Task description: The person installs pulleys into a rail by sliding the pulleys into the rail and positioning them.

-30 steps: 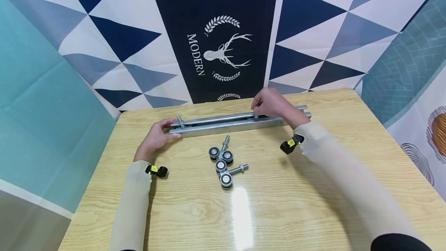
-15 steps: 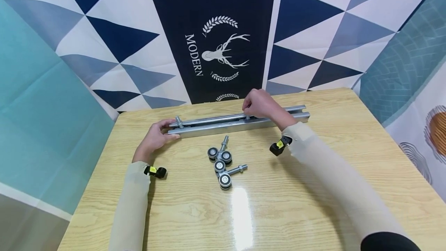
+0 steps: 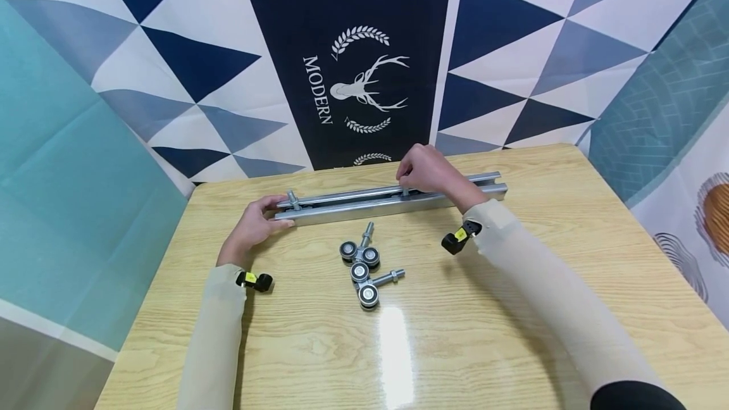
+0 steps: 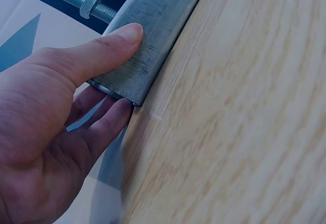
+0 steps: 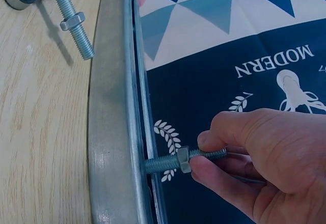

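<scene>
A metal channel rail (image 3: 353, 209) lies along the back of the table, its slot facing up. My left hand (image 3: 254, 225) grips its left end; in the left wrist view the thumb lies on the side wall and fingers reach around the end. Close to that end, a bolt with a nut (image 4: 89, 5) stands up from the slot. Farther right my right hand (image 3: 428, 169) pinches the threaded end of a second bolt (image 5: 165, 164), which also rises out of the slot. Whatever these bolts join to inside the rail is hidden.
Two loose roller trolleys, one upper (image 3: 361, 252) and one lower (image 3: 369, 295), lie on the wooden table (image 3: 307, 347) in front of the rail, each with wheels and a bolt. Patterned cloth (image 3: 364, 30) hangs behind the table's back edge.
Between one second and half a second ago, my right hand slid the pinched bolt a little left along the slot. Since then it stays nearly still. The left hand keeps its hold.
</scene>
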The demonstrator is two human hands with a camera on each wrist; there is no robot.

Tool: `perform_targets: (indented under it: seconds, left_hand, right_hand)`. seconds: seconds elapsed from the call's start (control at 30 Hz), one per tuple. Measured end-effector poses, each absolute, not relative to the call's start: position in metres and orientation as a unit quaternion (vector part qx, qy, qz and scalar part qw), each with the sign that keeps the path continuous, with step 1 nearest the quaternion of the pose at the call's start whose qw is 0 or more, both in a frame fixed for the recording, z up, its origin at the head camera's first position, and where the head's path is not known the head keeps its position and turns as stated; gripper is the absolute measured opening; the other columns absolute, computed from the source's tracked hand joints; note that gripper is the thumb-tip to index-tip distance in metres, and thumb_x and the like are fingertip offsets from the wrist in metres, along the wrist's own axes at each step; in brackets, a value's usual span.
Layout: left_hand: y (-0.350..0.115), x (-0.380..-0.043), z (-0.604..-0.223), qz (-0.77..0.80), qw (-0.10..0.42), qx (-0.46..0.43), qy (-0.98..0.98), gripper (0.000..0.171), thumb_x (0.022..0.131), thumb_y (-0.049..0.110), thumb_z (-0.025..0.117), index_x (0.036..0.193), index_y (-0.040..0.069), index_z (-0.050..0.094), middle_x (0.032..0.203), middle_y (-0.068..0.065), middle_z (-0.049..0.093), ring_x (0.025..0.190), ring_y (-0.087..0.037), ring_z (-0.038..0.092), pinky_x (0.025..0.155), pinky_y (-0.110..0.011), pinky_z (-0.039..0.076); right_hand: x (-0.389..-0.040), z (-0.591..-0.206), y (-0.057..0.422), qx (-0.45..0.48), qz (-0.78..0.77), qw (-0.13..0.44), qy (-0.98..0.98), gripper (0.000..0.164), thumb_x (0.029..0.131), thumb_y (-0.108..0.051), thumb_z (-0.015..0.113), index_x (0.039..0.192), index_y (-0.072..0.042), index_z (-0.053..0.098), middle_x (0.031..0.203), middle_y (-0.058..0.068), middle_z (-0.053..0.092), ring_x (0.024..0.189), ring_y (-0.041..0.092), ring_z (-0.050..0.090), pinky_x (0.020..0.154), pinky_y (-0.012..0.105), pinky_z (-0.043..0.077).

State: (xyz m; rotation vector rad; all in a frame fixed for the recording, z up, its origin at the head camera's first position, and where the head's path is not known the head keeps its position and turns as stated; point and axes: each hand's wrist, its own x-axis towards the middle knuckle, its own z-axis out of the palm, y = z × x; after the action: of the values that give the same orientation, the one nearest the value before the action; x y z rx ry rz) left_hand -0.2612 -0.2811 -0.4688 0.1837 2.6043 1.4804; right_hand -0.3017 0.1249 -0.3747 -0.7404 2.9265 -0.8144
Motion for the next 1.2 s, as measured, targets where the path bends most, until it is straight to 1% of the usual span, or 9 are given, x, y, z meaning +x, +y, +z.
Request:
perform_targets:
  seconds: [0.27,0.63,0.77,0.9,1.1,1.2]
  left_hand:
    - [-0.280,-0.261,-0.468,0.494,0.069,0.063,0.864,0.065,0.084,0.010,0.081,0.142,0.005,0.052,0.143,-0.022,0.053,0.130,-0.039,0.053,0.112,-0.053,0.041]
    - [-0.279,-0.260,-0.466,0.484,0.071,0.064,0.870,0.067,0.083,0.013,0.081,0.142,0.005,0.051,0.143,-0.023,0.053,0.129,-0.039,0.054,0.111,-0.053,0.043]
    - [-0.280,-0.260,-0.467,0.483,0.069,0.065,0.871,0.067,0.083,0.012,0.082,0.142,0.005,0.051,0.142,-0.023,0.054,0.128,-0.039,0.055,0.109,-0.053,0.044]
    - [-0.280,-0.260,-0.467,0.484,0.066,0.065,0.870,0.067,0.083,0.011,0.082,0.142,0.005,0.052,0.142,-0.022,0.054,0.127,-0.038,0.055,0.109,-0.052,0.044]
    - [-0.278,-0.261,-0.468,0.482,0.069,0.070,0.871,0.069,0.083,0.015,0.082,0.143,0.005,0.050,0.143,-0.023,0.053,0.128,-0.038,0.055,0.109,-0.053,0.044]
    - [-0.279,-0.261,-0.468,0.482,0.067,0.068,0.871,0.067,0.083,0.013,0.082,0.142,0.005,0.052,0.142,-0.023,0.054,0.128,-0.038,0.055,0.110,-0.053,0.043]
  right_hand:
    - [-0.301,-0.372,0.124,-0.237,-0.256,0.004,0.937,0.011,0.078,-0.004,0.072,0.080,-0.009,0.082,0.088,0.008,0.079,0.076,0.021,0.066,0.073,0.041,0.056]
    - [-0.301,-0.373,0.123,-0.238,-0.255,-0.007,0.937,0.014,0.077,-0.002,0.071,0.076,-0.011,0.081,0.085,0.005,0.078,0.072,0.019,0.065,0.069,0.037,0.055]
    - [-0.302,-0.374,0.123,-0.242,-0.256,-0.008,0.936,0.014,0.078,-0.002,0.070,0.076,-0.011,0.081,0.085,0.005,0.078,0.071,0.019,0.064,0.067,0.036,0.055]
    - [-0.302,-0.373,0.126,-0.244,-0.260,-0.004,0.934,0.014,0.077,-0.003,0.070,0.076,-0.011,0.081,0.084,0.005,0.078,0.071,0.019,0.065,0.068,0.037,0.056]
    - [-0.304,-0.371,0.135,-0.232,-0.258,0.005,0.938,0.013,0.078,-0.002,0.071,0.078,-0.010,0.082,0.084,0.007,0.079,0.073,0.020,0.067,0.071,0.039,0.057]
    - [-0.304,-0.371,0.137,-0.227,-0.256,0.009,0.940,0.012,0.078,-0.002,0.072,0.078,-0.009,0.082,0.085,0.008,0.079,0.074,0.021,0.067,0.072,0.040,0.057]
